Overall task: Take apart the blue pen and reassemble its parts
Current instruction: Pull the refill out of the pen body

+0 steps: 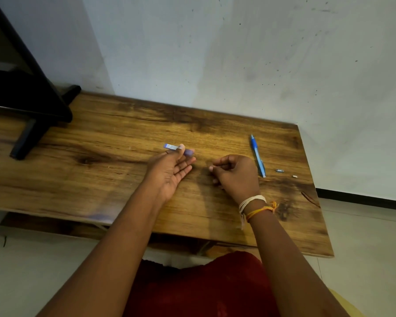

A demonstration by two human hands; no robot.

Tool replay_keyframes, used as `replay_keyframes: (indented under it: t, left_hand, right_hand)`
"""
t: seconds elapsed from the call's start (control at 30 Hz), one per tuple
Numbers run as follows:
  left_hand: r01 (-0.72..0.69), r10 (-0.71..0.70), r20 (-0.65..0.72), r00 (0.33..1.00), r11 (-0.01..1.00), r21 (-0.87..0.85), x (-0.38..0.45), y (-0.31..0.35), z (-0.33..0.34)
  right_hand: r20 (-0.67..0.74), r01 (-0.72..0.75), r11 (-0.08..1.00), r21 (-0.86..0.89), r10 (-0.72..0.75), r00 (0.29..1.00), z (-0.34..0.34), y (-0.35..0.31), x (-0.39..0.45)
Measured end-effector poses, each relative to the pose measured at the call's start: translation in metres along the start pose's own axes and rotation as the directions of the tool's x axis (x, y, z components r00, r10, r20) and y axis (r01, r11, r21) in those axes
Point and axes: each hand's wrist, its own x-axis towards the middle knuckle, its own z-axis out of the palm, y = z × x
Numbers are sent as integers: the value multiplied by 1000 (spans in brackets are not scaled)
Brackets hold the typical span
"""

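The blue pen barrel (178,148) is held just above the middle of the worktop (114,138), pinched between the thumb and forefinger of the left hand (169,172), whose other fingers are spread loosely with the palm turned up; the barrel lies roughly parallel to the far edge, its pale end toward the left and its darker end toward the right. The right hand (234,173) rests just beside it, fingers curled in toward the thumb; it may be pinching a small part, but I cannot tell what, if anything, sits between those fingertips. Toward the right edge lie a 2nd blue pen (258,156), whole by the look of it, then a small metal piece (279,171) and a tiny white piece (295,176), the 2 well apart from the hands. The barrel looks stripped, so I judge that the step in hand is fitting a part into it. To do it well, keep the barrel steady and level, bring the right hand's fingertips straight to the open end, and work low over the worktop so nothing dropped rolls off the near or right edge.
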Motion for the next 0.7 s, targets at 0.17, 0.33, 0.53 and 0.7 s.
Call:
replay_keyframes:
  t: [0.17,0.33,0.53,0.7]
  left_hand:
    - [-20,20,-30,999,1000,22,2,-3,3]
    - [-76,79,-43,996,995,65,2,-2,2]
    - [-132,130,24,991,982,138,-5,-2,4]
    - [-269,288,-10,958,907,323,-8,-2,5]
  right_hand:
    - [-18,66,965,-254,-73,997,-4,6,5]
    - [-114,87,990,-111,-99,989,0,-3,-1]
    - [257,-332,602,727,209,943,10,-27,-12]
    - [404,-446,356,821,190,895,10,-28,-15]
